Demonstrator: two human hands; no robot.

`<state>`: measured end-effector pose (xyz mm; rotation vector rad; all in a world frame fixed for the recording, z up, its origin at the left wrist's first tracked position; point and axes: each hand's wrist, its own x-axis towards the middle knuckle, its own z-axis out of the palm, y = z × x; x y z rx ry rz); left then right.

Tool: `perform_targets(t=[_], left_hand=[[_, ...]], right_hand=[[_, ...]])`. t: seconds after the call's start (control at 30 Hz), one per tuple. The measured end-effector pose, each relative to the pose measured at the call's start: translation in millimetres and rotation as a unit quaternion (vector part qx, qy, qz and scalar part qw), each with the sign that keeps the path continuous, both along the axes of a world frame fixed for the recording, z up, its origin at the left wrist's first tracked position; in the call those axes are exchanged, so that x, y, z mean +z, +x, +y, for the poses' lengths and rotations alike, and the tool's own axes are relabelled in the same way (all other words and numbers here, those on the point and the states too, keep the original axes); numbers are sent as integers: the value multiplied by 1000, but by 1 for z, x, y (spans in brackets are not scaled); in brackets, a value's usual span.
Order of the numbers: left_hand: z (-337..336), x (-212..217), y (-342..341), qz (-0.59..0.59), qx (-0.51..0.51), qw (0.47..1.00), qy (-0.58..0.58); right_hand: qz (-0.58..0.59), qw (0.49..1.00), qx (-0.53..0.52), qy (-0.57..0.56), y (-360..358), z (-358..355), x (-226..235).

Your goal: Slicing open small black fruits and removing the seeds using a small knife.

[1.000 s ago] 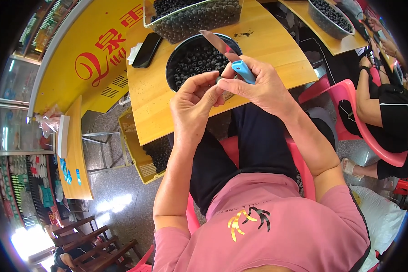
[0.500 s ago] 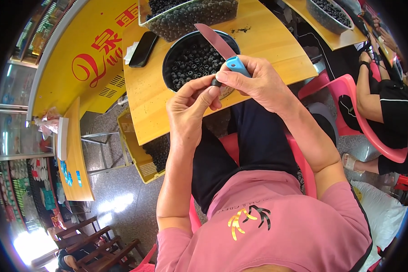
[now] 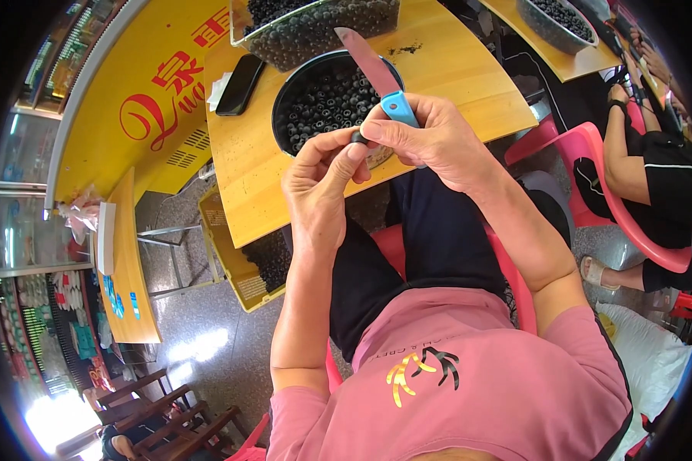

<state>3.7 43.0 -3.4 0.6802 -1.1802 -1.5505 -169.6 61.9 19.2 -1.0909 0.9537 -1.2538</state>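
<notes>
My left hand (image 3: 321, 180) pinches a small black round piece (image 3: 358, 137) between thumb and fingertips; its exact kind I cannot make out. My right hand (image 3: 434, 142) grips a knife (image 3: 370, 69) by its blue handle, and the blade slants up and to the left, clear of the piece. The right thumb presses against the piece from the right. Both hands meet over the near edge of a dark round bowl (image 3: 276, 115). Inside the bowl lie many similar black pieces (image 3: 331, 104), several showing pale rings.
A clear tub (image 3: 354, 27) of black pieces stands behind the bowl. Left of the bowl lies a black phone (image 3: 241, 86) on the wooden table (image 3: 469, 84). Below the table's left side sits a yellow crate (image 3: 238, 280). A person (image 3: 627, 161) sits at right beside a pink chair (image 3: 592, 154).
My hands have shifted slightly left and up with the piece and the knife. The blade stands a little higher in the picture. Both grips stay the same.
</notes>
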Motion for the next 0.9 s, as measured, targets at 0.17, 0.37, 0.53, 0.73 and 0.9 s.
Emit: perform_targets(t=[0.17, 0.37, 0.53, 0.73, 0.9], left_hand=[[1, -1, -5, 53, -20, 998, 40], [2, 0, -5, 78, -37, 994, 62], [0, -3, -6, 90, -41, 994, 56], [0, -3, -6, 85, -33, 994, 60], [1, 0, -6, 92, -40, 993, 61]], right_hand=[[-20, 999, -10, -41, 2, 1, -1], [9, 998, -25, -54, 0, -1, -5], [-18, 996, -15, -81, 3, -3, -8], [-5, 998, 7, -60, -3, 0, -2], [-35, 999, 14, -40, -5, -2, -6]])
